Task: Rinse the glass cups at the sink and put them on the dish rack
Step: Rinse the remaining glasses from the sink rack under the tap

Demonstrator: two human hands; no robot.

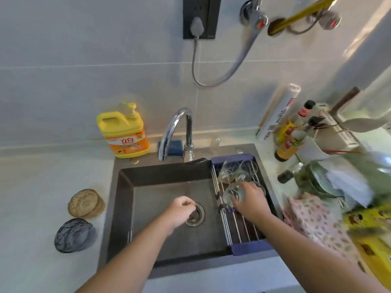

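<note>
— Grey tiles cover the wall (84,60) behind a pale counter (38,182), and a dark sink (201,240) is set into it. What sits over the sink?

— A dish rack (249,247) of steel rods with blue ends spans its right side. A chrome tap (175,127) arches over the back edge.

— Where are the cups?

— One glass cup (231,195) is on the rack, about midway along the rods, and seems to lie on its side. The right hand (251,200) holds it, fingers wrapped over the top. At the far end of the rack are a tilted cup (226,172) and, just beside it on the right, a second cup (249,167). Both are blurred, so I cannot tell whether they are mouth up or down.

— And the left hand?

— The left hand (182,209) hangs over the basin, next to the drain (196,215). Its fingers are loosely curled, and I see nothing in them. Whether the fingertips touch the drain ring, I cannot tell.

— What else is on the counter?

— A yellow soap bottle (124,134) stands at the sink's back left corner, and a blue sponge (175,148) sits behind the tap. Left of the sink lie a tan round pad (86,203) and a dark round pad (74,234), near each other. On the right are sauce bottles (288,140), a white-wrapped roll (279,113) leaning on the wall, and a patterned cloth (311,218) beside the rack. A plug (196,25) sits in a black socket (211,9) high on the wall.
</note>
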